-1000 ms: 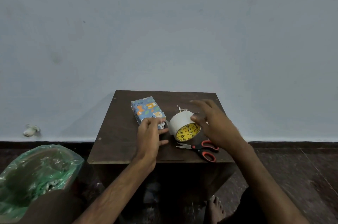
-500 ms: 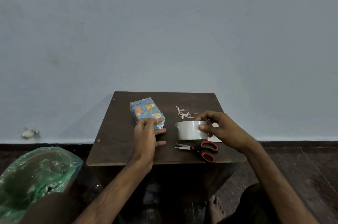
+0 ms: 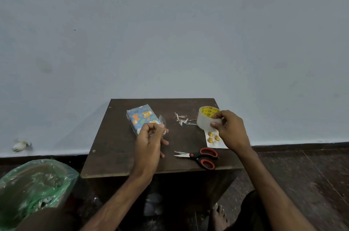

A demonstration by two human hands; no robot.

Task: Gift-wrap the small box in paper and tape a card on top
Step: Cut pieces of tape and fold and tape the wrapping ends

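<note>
Small box [image 3: 140, 122]: centre of frame, lying flat on the left half of the dark table [image 3: 117, 147]. It is fully covered in blue animal-print paper [image 3: 146, 114]; no bare box shows, so the wrapping stage looks done or close to it.

Strip of clear tape [image 3: 162, 120]: a short loose piece, held up just over the near right corner of the box. It is not yet stuck down, as far as can be told.

Left hand [image 3: 149, 142]: fingers curled, thumb and fingertips pinching the strip.

Tape roll [image 3: 204, 120]: right of centre, lifted off the table, yellow core facing the wall.

Right hand [image 3: 229, 130]: closed round the roll, thumb on its outer face.

Card [image 3: 214, 141]: white with gold shapes, flat on the table's right edge, partly under the right hand and well apart from the box. Not yet placed or taped; this step remains.

Scissors [image 3: 200, 156]: red-handled, closed, near the table's front edge, below the card.

Paper scraps [image 3: 182, 119]: small pale offcuts between the box and the roll.

Green bag [image 3: 35, 183]: lower left of the frame, on the floor.
</note>
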